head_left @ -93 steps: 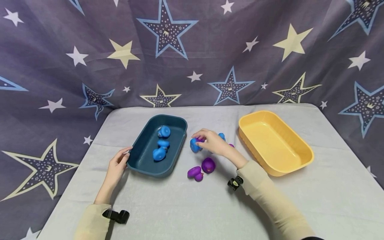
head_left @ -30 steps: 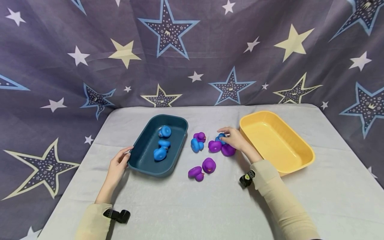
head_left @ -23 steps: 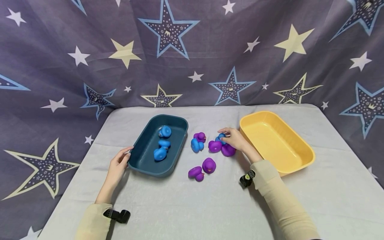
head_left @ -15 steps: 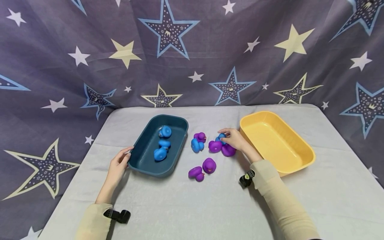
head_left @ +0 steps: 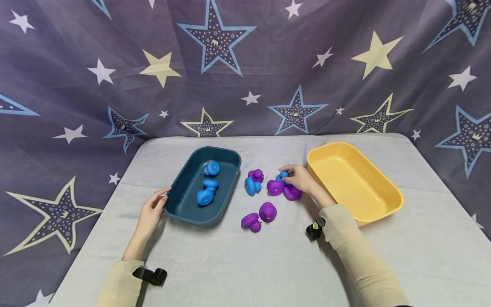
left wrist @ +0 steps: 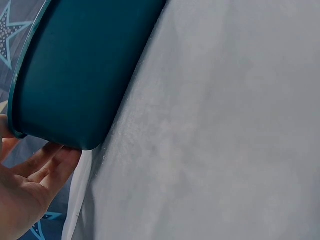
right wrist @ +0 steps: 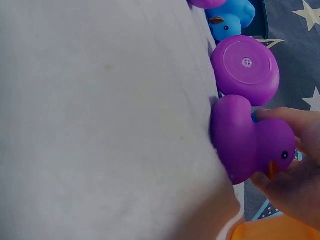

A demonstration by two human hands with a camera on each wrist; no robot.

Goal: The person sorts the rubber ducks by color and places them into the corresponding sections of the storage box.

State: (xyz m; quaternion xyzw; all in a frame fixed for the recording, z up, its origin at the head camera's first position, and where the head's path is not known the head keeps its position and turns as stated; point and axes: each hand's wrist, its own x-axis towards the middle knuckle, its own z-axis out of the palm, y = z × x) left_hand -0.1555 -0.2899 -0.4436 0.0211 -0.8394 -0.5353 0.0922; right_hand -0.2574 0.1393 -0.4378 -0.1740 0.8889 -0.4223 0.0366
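Left tray [head_left: 184,200]: three ducks [head_left: 206,184] inside. Right tray [head_left: 383,213]. Between them, on table [head_left: 245,264]: six ducks [head_left: 267,212].

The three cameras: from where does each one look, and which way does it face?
Head: above, facing forward and down at the table; both hands and sleeves show.
Left wrist: low, facing the teal tray; left hand fingers show.
Right wrist: low, facing a purple duck; right hand shows.
Head and left wrist views share the teal tray.
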